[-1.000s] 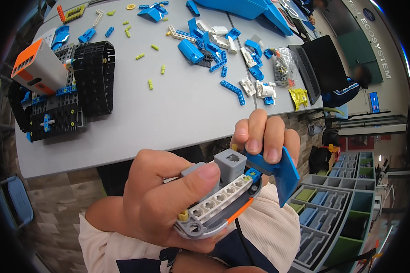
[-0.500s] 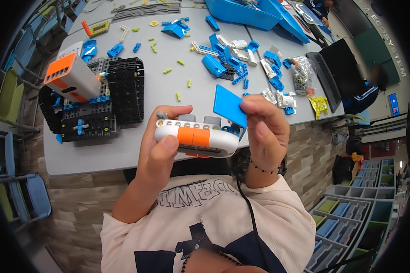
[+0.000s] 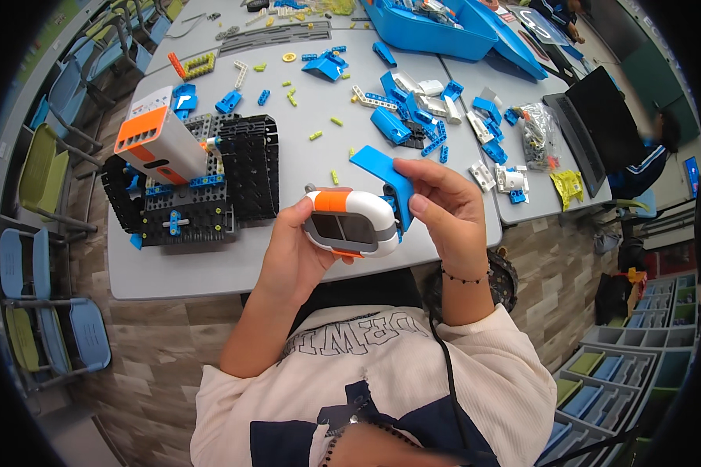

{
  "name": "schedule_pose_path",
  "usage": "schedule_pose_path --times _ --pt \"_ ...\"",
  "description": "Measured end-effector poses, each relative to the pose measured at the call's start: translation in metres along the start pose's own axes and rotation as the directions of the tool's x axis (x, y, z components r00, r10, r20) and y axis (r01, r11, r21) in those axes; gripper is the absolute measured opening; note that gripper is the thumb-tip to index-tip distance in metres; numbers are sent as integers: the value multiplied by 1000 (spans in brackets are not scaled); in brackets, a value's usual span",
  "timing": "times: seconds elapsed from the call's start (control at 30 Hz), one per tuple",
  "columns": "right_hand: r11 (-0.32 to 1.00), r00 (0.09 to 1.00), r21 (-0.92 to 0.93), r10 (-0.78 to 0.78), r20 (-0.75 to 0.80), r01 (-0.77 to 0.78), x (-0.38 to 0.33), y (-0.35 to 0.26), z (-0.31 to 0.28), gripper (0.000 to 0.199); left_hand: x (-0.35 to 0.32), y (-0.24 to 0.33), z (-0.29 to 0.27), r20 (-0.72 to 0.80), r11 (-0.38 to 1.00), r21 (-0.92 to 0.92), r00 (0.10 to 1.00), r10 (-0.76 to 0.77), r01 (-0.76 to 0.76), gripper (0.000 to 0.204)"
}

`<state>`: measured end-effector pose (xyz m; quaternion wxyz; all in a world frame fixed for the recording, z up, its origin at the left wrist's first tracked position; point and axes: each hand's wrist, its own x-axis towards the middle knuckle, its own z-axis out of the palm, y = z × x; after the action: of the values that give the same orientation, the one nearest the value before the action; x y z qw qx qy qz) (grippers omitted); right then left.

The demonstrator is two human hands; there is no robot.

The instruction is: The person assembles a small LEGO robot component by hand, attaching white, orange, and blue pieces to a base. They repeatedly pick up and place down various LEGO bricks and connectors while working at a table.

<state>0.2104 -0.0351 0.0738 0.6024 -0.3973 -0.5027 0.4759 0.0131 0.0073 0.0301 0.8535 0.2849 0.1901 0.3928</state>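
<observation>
Above the table's near edge, my left hand (image 3: 290,253) is closed around the left end of a white and orange handheld controller (image 3: 378,204). The controller's dark grey screen is tilted up toward me. At its right end sits a bent blue plastic panel (image 3: 378,165), which my right hand (image 3: 453,204) pinches between thumb and fingers. Small blue connector parts show between panel and controller; whether the panel is fastened there I cannot tell. To the left stands a tracked model (image 3: 196,204) with black treads and a white and orange block on top.
Loose blue and white building pieces (image 3: 413,109) lie across the table (image 3: 304,163), with small lime pins (image 3: 315,135) among them. Farther back is a blue bin (image 3: 444,39). A laptop (image 3: 576,128), a clear bag of parts (image 3: 539,136) and a yellow packet (image 3: 567,189) lie at right.
The controller has tipped so its screen shows more fully. My right hand has turned the blue panel, and its bent lower part has come into sight. The whole view has shifted slightly.
</observation>
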Motion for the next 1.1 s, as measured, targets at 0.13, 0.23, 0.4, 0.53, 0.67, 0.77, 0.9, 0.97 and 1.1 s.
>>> schedule_pose_path --times 0.13,0.23,0.4,0.53,0.67,0.77,0.9,0.97,1.1 --pt "961 991 272 -78 110 45 -2 5 1 44 5 -5 -7 20 960 -270 997 -72 74 51" --pt "978 993 200 -74 91 55 -13 7 6 44 4 -3 -7 76 955 -277 993 -89 107 52" --pt "983 988 141 -131 77 119 -11 17 1 39 1 3 -6 17 998 -30 999 52 -51 53" --pt "991 997 113 -67 -36 71 -14 34 -4 41 4 4 -6 -17 992 66 994 111 -110 52" --pt "962 970 -125 -245 -4 243 -29 48 2 38 8 -5 -4 -50 996 39 996 80 -78 58" --pt "912 946 -254 -321 40 320 -36 48 5 34 6 -6 -5 -79 994 69 992 94 -89 63" --pt "882 927 -286 -347 143 375 -39 37 -8 35 8 -12 -6 -104 978 127 978 179 -165 65" --pt "839 937 -419 -333 107 346 -35 28 -32 34 9 -10 -8 -88 971 168 979 186 -170 65" --pt "599 871 -775 -471 -138 201 -2 8 -118 23 7 -3 -8 -49 954 278 990 133 -114 68"
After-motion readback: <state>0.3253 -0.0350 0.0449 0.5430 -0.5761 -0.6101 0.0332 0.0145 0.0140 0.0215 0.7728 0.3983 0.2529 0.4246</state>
